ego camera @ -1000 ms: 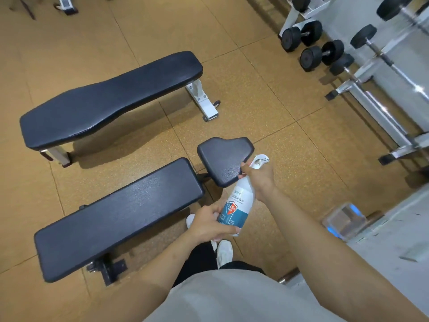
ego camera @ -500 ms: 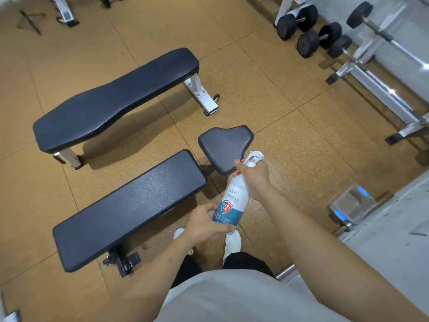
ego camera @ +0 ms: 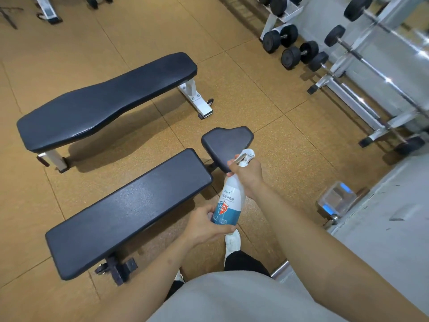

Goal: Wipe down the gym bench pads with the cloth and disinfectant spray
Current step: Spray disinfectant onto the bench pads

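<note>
I hold a white and blue disinfectant spray bottle [ego camera: 228, 203] in front of me with both hands. My left hand [ego camera: 204, 225] grips its lower body. My right hand [ego camera: 247, 174] is curled round the neck just under the white trigger head. Right beyond the bottle is the near bench, with a long black back pad [ego camera: 130, 210] and a small black seat pad [ego camera: 226, 144]. A second black flat bench [ego camera: 104, 101] stands farther back on the left. No cloth is in view.
Black dumbbells [ego camera: 290, 46] lie on the floor and on a white rack at the back right. A metal barbell stand [ego camera: 362, 89] runs along the right. A clear box with blue lights [ego camera: 336, 198] sits by a grey platform [ego camera: 383, 228]. My white shoe [ego camera: 232, 242] is below the bottle.
The view has shifted slightly over the benches. Both hands keep the same hold on the spray bottle, which stays near the seat pad.
</note>
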### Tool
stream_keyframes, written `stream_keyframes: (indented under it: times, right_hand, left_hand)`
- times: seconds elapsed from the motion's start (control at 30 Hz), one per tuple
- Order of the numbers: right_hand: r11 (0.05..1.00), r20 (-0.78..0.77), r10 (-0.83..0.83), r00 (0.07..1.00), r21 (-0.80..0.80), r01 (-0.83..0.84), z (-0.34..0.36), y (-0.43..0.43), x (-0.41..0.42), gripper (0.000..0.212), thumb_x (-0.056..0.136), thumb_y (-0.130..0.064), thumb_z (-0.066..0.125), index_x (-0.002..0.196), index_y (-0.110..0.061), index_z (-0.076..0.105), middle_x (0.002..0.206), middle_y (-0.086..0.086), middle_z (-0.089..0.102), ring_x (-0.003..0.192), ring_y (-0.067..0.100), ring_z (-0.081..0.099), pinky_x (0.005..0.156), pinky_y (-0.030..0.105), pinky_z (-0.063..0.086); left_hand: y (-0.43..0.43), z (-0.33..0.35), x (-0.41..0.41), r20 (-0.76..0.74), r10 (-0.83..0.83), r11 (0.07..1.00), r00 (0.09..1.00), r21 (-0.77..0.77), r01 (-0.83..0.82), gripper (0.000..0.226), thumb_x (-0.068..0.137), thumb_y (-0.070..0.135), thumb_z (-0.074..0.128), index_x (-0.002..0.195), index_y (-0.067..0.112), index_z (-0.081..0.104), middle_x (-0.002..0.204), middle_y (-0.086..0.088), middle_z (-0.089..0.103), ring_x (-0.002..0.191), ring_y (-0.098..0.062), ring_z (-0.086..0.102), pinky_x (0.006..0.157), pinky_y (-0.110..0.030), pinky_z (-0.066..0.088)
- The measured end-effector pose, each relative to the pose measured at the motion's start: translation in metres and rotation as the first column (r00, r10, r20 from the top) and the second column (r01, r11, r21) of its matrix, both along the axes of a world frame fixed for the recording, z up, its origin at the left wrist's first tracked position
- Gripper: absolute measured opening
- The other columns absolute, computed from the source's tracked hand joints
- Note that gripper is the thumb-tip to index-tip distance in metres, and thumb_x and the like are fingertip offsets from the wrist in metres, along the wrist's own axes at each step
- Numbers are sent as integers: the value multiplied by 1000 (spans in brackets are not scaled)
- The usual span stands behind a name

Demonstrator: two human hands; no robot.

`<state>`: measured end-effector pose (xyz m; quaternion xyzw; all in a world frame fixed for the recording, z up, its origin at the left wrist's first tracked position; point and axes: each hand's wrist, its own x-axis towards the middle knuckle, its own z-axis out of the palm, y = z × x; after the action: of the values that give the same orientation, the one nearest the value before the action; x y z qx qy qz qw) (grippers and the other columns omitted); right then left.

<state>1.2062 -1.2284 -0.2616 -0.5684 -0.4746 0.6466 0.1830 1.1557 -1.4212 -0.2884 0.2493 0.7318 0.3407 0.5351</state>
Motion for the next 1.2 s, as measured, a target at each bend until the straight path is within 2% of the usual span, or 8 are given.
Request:
stream_keyframes:
  times: [0.13,0.33,0.47,0.67,0.83,0.97,1.03,1.2]
  right_hand:
    - [999,120,32,992,24,-35,-2,-43,-34,20,87,-19,79,88,-14,60,81,12,71,60,23,72,74,50,64]
    - [996,115,94,989,-7,-94,-4,-103,-79,19,87,-15,79,98,-19,63,104,9,74,72,23,75,80,49,63]
    - [998,162,69,984,-11,-68,-2,-134,-102,18,89,-16,78,93,-12,61,89,12,72,56,15,70,62,34,61]
    - [988,115,151,982,-49,-147,-5,-162,-130,24,87,-9,78,104,-14,61,101,8,73,58,17,71,63,34,60]
    - [982,212,189,959,-54,-181,-14,-177,-145,21,87,-19,80,97,-13,62,87,10,72,63,18,74,65,38,61]
    - [971,177,238,955,-58,-231,-17,-184,-151,27,86,-14,80,108,-12,64,102,9,73,70,19,75,72,39,64]
    - [968,146,249,957,-58,-243,-16,-186,-152,30,87,-9,79,114,-10,64,104,6,72,69,15,74,69,34,63]
    - [973,219,228,949,-34,-226,-16,-192,-151,22,89,-18,78,102,-9,63,89,12,72,57,14,72,56,31,57]
  left_hand:
    - [-43,-12,-23,-24,44,999,999,-13,-44,66,67,46,93,120,28,60,112,13,67,100,-7,70,83,-28,64]
    - [-107,-19,-67,0,65,998,998,0,-65,73,63,55,92,123,26,62,111,12,69,98,-7,71,78,-23,63]
    - [-136,-19,-87,-60,71,997,996,-29,-72,74,64,54,92,125,27,60,113,11,67,94,-7,70,68,-16,59]
    - [-167,-21,-101,10,128,991,992,-28,-128,72,62,52,93,122,25,63,106,11,71,91,-7,72,72,-21,61]
    - [-182,-26,-106,-21,137,990,990,-38,-138,71,64,51,93,123,27,61,112,12,70,94,-5,70,76,-22,62]
    - [-189,-30,-108,24,153,987,988,-53,-152,71,62,53,93,120,26,62,110,10,71,92,-7,72,78,-29,65]
    - [-192,-33,-106,47,177,983,983,-57,-174,72,59,54,94,117,25,63,107,9,73,90,-8,74,76,-34,66]
    - [-196,-36,-109,18,153,987,988,-60,-151,71,54,55,94,112,27,64,102,9,74,83,-7,75,73,-37,66]
